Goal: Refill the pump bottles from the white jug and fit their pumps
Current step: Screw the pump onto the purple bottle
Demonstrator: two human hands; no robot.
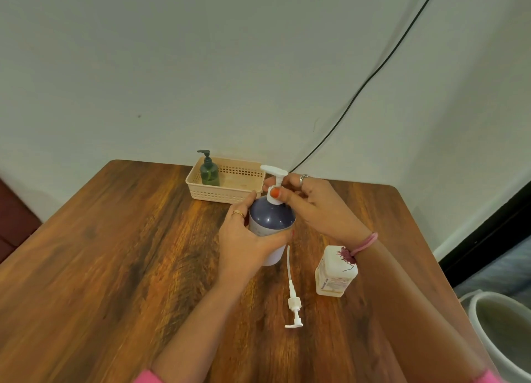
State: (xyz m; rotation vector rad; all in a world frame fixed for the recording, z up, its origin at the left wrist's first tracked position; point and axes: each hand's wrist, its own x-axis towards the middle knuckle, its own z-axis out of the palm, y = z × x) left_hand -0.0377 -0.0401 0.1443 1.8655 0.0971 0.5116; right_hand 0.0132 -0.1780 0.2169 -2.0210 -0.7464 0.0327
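Note:
A dark blue pump bottle (271, 218) stands upright in the middle of the wooden table (115, 253). My left hand (244, 239) wraps around its body. My right hand (313, 204) pinches the collar of the white pump (274, 181) seated on the bottle's neck. A second white pump (293, 296) with its long tube lies loose on the table, just right of the bottle. A square translucent bottle (334, 273) without a pump stands to the right, partly under my right wrist. No white jug is in view.
A beige basket (230, 194) at the table's back edge holds a green pump bottle (209, 171). A white bucket (502, 328) sits off the table at lower right. A black cable (373, 75) runs down the wall.

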